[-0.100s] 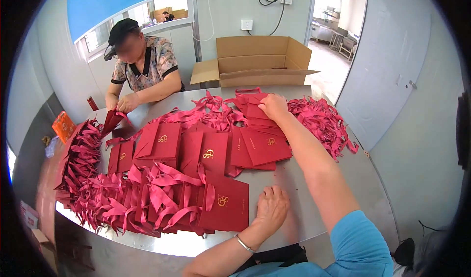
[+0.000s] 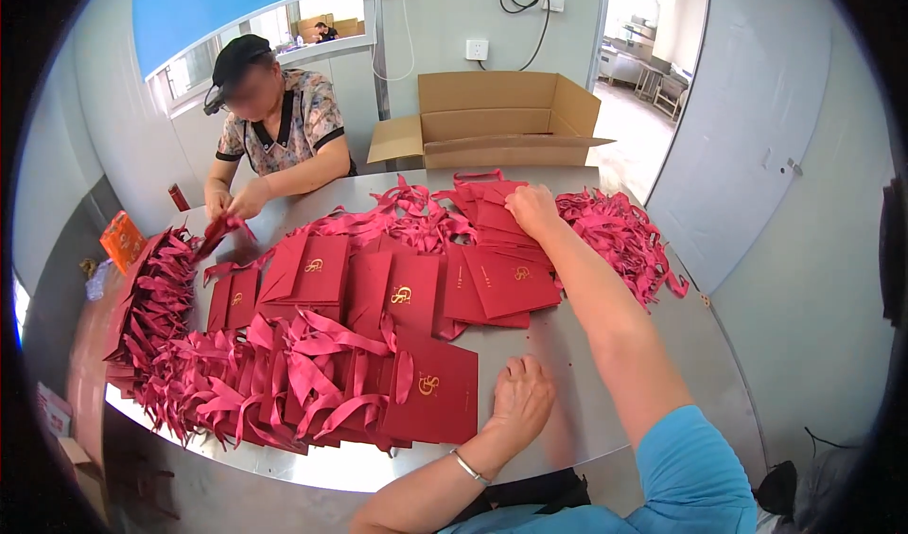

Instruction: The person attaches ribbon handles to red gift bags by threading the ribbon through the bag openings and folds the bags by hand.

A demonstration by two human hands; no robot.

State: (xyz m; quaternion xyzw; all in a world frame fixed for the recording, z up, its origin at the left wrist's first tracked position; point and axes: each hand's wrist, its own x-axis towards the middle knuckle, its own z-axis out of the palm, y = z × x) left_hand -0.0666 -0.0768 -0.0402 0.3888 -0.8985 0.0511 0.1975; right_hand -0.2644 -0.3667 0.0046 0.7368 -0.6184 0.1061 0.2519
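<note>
Almost nothing has shifted since the earlier frame: both hands lie where they lay, and the red pile looks the same. At the far left an orange packet (image 2: 122,239) sits by the table (image 2: 586,411) edge, next to a heap of red ribbon-handled bags (image 2: 156,297). Behind it a co-worker's hands (image 2: 232,203) pinch a red piece. Along the near edge more ribbon-handled bags (image 2: 284,383) overlap in a row. The nearest flat red bag (image 2: 437,392) lies face up, its long axis running away from the person, tilted slightly right, gold emblem near the middle. The left hand (image 2: 518,400) rests just right of it, fingers spread and relaxed on the bare metal, touching the bag's edge at most. Farther back, the right hand (image 2: 532,209) lies palm down on a fanned stack of red bags (image 2: 492,214), fingers curled over the top one; whether it grips it cannot be told. Loose red ribbons (image 2: 619,236) lie to its right, an open cardboard box (image 2: 501,118) beyond.
</note>
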